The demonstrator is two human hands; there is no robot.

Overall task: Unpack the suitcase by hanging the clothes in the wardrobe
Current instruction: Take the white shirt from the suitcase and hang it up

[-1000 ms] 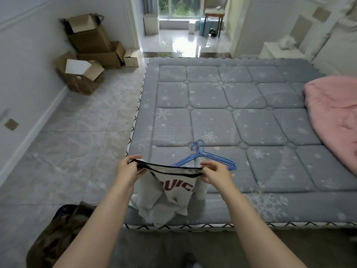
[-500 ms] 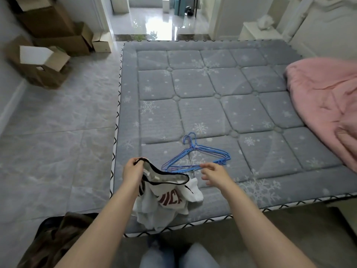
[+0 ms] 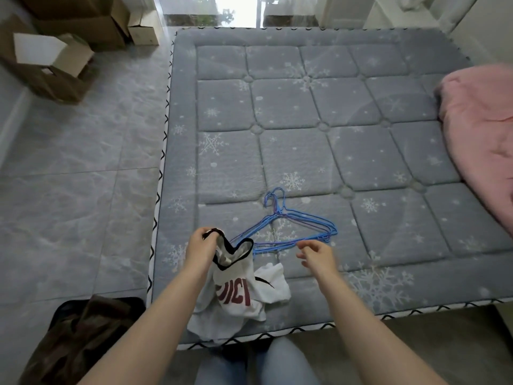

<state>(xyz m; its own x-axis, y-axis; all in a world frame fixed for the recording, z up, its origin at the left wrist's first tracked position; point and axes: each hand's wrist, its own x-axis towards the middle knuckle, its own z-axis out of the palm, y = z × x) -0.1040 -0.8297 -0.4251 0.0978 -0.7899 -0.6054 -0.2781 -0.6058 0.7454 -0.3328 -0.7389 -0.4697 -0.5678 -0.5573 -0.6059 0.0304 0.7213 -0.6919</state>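
Letting go of the collar, we are freeing our right hand (image 3: pixel 317 252), which is now hanging loosely open, holding nothing, just short of the blue hangers (image 3: pixel 288 232) on the mattress (image 3: pixel 388 162). Our left hand (image 3: pixel 201 247) is still pinching the white shirt (image 3: pixel 238 295) by its black neckline, the rest drooping over the bed's near edge. We are likely going for a hanger next.

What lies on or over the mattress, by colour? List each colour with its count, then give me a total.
White: 1, the shirt, its collar gripped by the left hand
Blue: 1, the stack of wire hangers; how many hangers it holds is unclear
Pink: 1, the blanket
Total: 3
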